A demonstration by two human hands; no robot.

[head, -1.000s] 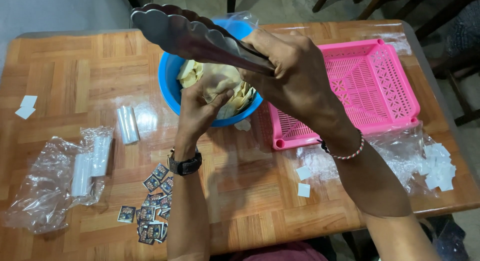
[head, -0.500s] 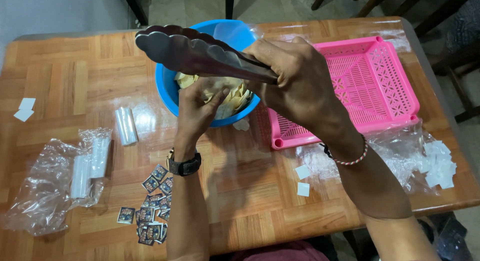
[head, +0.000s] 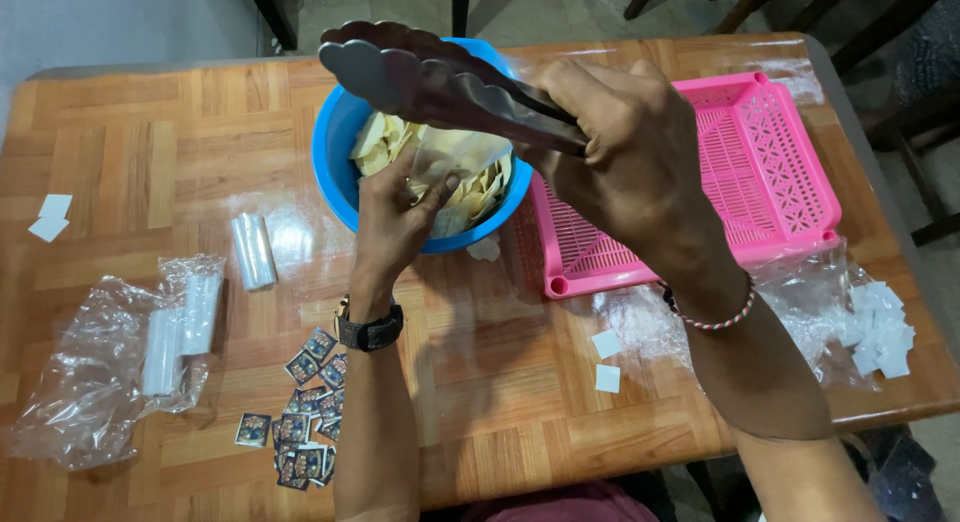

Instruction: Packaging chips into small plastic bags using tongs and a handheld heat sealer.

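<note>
My right hand [head: 625,157] is closed around a pair of dark metal tongs [head: 430,77], which point left above a blue bowl [head: 335,167]. The bowl holds pale yellow chips [head: 385,142]. My left hand [head: 395,222], with a black watch on its wrist, reaches into the bowl and holds a small clear plastic bag [head: 455,167] at the chips. The tongs' tips are closed together and carry nothing that I can see.
A pink slotted basket [head: 770,172] lies right of the bowl. Rolls of clear bags [head: 252,250] and a crumpled plastic wrap [head: 95,372] sit at the left. Several small printed sachets [head: 305,422] lie near the front edge. White paper squares [head: 875,327] are at the right.
The tongs have swung lower and further over the bowl. My left hand stays in the bowl with the clear bag, which has shifted slightly right.
</note>
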